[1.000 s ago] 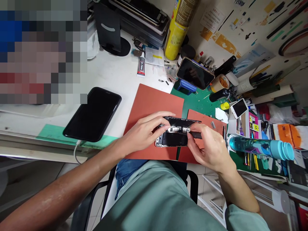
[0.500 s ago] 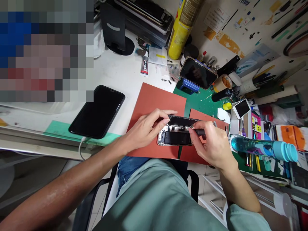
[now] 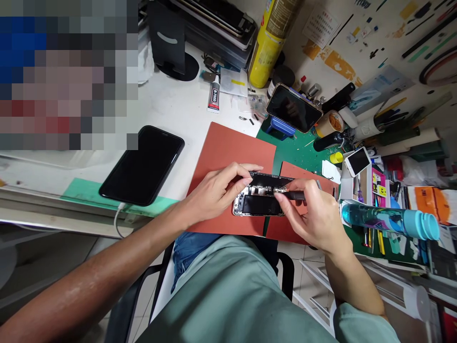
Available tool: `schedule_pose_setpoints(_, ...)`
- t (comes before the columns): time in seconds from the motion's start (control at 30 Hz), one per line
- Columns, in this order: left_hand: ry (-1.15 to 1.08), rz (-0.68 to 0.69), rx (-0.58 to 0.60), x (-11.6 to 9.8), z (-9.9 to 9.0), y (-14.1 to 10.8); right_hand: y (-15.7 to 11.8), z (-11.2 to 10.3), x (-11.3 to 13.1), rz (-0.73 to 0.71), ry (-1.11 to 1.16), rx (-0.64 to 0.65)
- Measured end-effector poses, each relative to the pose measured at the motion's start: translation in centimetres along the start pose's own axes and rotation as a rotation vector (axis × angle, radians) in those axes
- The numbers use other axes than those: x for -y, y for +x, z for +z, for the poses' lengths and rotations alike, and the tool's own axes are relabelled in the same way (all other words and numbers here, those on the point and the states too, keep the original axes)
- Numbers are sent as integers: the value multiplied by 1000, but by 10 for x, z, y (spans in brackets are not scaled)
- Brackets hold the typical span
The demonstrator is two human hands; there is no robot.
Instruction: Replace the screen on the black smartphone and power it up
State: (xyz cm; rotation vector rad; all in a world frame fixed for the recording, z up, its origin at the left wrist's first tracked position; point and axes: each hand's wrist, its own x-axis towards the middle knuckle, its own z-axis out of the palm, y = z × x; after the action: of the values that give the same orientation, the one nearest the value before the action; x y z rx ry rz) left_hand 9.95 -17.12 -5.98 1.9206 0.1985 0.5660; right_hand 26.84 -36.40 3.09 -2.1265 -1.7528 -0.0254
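Observation:
An opened phone (image 3: 262,206) lies on a red-brown mat, its black battery and metal inner parts showing. Its screen panel (image 3: 268,180) is tilted up along the far edge. My left hand (image 3: 223,188) pinches the panel's left end between thumb and fingers. In my right hand (image 3: 316,214) is a slim dark tool (image 3: 297,195), gripped over the phone's right half; its kind I cannot make out. The right thumb reaches in over the row of connectors between panel and battery. Fingers hide the tool's working end.
A large black phone (image 3: 143,164) with a white cable lies at left. Beyond the mat (image 3: 237,143) are a glue tube (image 3: 213,97) and a phone on a blue stand (image 3: 294,108). A blue bottle (image 3: 389,221) and a small white phone (image 3: 357,161) lie at right.
My right thumb has shifted slightly left and inward over the phone's connectors, the dark tool with it. The left hand keeps its hold on the tilted panel.

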Motion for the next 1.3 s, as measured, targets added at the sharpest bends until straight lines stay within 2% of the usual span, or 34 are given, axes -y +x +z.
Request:
schedule_pose_setpoints(0.2,-4,-15,0,1,1,-1,-4,3,-2,49,-5,-9)
schedule_pose_setpoints(0.37,-17,0,-1,0,1,0,-3,1,1,-18,19,43)
schedule_pose_setpoints(0.5,-18,4,3,2,1,-1,1,1,1,-2,-49,-4)
schedule_pose_setpoints(0.67,-15,14,11,1,0,-1,4,-3,-1,-60,38,96)
schedule_pose_setpoints(0.77,-11,21,11,0,0,-1,4,-4,-1,-24,1,42)
schedule_pose_setpoints(0.9,3,42,16,-1,0,0,4,-4,1,-34,32,76)
schedule_pose_setpoints(1.0,8,59,18,-1,-1,0,5,-4,2,-13,13,35)
schedule_pose_setpoints(1.1,9,83,23,-2,-1,0,5,-3,3,-19,19,55)
schedule_pose_setpoints(1.23,36,148,25,-1,-1,1,5,-1,3,2,-16,-5)
schedule_pose_setpoints(1.3,50,194,24,1,0,2,4,-1,4,-12,3,4)
